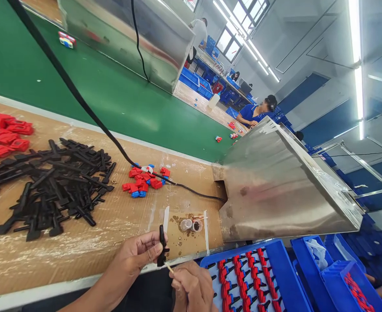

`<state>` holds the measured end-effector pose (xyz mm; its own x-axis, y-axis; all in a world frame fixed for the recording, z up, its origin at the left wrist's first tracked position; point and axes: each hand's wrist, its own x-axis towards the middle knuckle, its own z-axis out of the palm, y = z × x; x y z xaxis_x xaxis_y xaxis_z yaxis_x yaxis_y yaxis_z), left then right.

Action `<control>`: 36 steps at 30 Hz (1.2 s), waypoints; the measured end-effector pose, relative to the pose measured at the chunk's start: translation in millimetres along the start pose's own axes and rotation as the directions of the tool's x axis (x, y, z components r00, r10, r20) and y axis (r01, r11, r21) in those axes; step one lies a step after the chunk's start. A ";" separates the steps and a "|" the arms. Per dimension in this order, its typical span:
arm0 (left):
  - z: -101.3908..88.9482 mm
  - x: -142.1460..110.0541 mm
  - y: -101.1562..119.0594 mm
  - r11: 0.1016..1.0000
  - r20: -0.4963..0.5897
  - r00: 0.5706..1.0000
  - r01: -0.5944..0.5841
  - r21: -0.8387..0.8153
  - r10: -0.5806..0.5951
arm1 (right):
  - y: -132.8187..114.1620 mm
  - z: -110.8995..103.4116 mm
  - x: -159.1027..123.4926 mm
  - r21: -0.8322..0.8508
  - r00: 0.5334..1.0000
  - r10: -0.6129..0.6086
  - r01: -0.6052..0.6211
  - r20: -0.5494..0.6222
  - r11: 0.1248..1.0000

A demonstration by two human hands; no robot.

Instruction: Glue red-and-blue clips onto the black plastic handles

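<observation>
My left hand (138, 255) pinches a black plastic stick part (161, 245) upright near the table's front edge. My right hand (193, 288) is closed on a thin pale stick (169, 267) whose tip touches the lower end of the black part. Just beyond them two small cups (191, 225) sit on a stained patch of the cardboard-covered table (80, 242). A big heap of the same black parts (50, 182) lies to the left, with a small cluster of red and blue pieces (143, 181) beside it.
A blue tray (275, 277) holding rows of red-and-black assembled pieces sits at lower right, beside more blue bins (343, 277). A metal chute (275, 186) stands to the right. Red parts (2, 132) lie far left. A black cable (89, 112) crosses the green conveyor (112, 91). A seated person (256, 112) works further along.
</observation>
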<state>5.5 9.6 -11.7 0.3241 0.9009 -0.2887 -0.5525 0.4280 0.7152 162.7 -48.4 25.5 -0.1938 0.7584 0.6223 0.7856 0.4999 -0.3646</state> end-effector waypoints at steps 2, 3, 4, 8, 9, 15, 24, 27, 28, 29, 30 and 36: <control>-1.1 0.0 -1.7 0.998 -0.002 1.000 -0.021 0.053 0.021 | -0.1 3.2 -0.9 -0.009 0.995 -0.093 0.093 -0.026 0.996; -1.6 -0.8 -1.3 0.995 -0.004 0.999 -0.038 0.094 0.038 | 0.0 4.3 -0.9 -0.001 0.993 -0.117 0.117 -0.025 0.993; -2.0 -2.2 0.1 0.988 -0.004 0.998 -0.061 0.142 0.063 | -0.1 4.8 -0.5 0.005 0.993 -0.117 0.117 -0.015 0.993; -2.2 -10.5 9.9 0.927 0.045 0.981 -0.193 0.321 0.188 | 0.3 1.9 4.2 0.010 0.992 0.107 -0.108 0.071 0.994; -2.4 -11.9 11.5 0.917 0.060 0.977 -0.215 0.336 0.207 | 1.0 0.8 5.8 0.061 0.984 0.150 -0.157 0.100 0.986; -7.3 -6.9 4.2 0.975 0.039 0.993 -0.119 0.187 0.113 | 0.6 -0.9 4.1 0.130 0.990 0.074 -0.089 0.121 0.987; -13.5 -8.5 -5.7 0.970 0.088 0.986 -0.154 0.187 0.140 | -5.8 4.9 0.3 0.272 0.928 0.345 -0.370 0.139 0.888; -12.0 -8.4 -1.6 0.997 0.046 0.998 -0.051 0.053 0.049 | -1.3 8.4 1.0 0.452 0.834 0.522 -0.542 0.181 0.709; -10.3 -8.3 1.1 1.000 0.036 0.999 0.003 -0.012 -0.003 | 0.8 9.6 0.8 0.507 0.807 0.554 -0.572 0.207 0.644; -8.2 -8.4 4.0 0.996 0.032 0.998 0.053 -0.077 -0.051 | 3.1 10.5 0.7 0.565 0.784 0.572 -0.592 0.240 0.575; -6.0 -8.5 6.9 0.986 0.040 0.995 0.095 -0.138 -0.091 | 5.8 10.9 1.0 0.619 0.764 0.584 -0.605 0.274 0.501; -4.8 -8.9 11.8 0.929 0.114 0.978 0.200 -0.310 -0.172 | 36.6 -2.2 13.4 0.731 0.644 0.725 -0.613 0.243 0.299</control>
<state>-7.5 7.0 -3.7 0.4999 0.7996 -0.3328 -0.6872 0.6001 0.4095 190.2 -20.9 22.1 0.3024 0.9526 -0.0318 -0.0757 -0.0092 -0.9971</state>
